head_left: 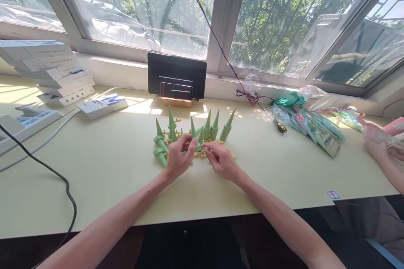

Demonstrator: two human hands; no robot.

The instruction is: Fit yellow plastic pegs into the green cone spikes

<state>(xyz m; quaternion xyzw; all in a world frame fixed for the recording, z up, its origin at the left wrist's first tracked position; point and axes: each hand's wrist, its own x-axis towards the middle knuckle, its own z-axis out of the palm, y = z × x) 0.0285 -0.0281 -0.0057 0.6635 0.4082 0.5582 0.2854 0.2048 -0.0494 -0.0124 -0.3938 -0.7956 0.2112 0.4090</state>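
Observation:
My left hand (pixel 181 154) has its thumb and fingers closed round a green cone-shaped piece (pixel 193 127) among the group on the table. Close by on the right, my right hand (pixel 222 159) is bent toward a small green part (pixel 198 147); whether its fingertips grip anything is too small to tell. Several green cones stand upright behind the hands, one of them (pixel 227 125) at the right end. A green cone (pixel 160 156) lies tilted at the left, beside my left hand. Small yellow pieces (pixel 233 156) are scattered beneath and around the hands.
A black tablet (pixel 177 71) and a phone (pixel 176 91) lean by the window. White boxes (pixel 50 71) and a power strip (pixel 31 124) are at left. At right are green bags (pixel 318 128), a yellow-black tool (pixel 280 126) and another person's hand (pixel 377 148).

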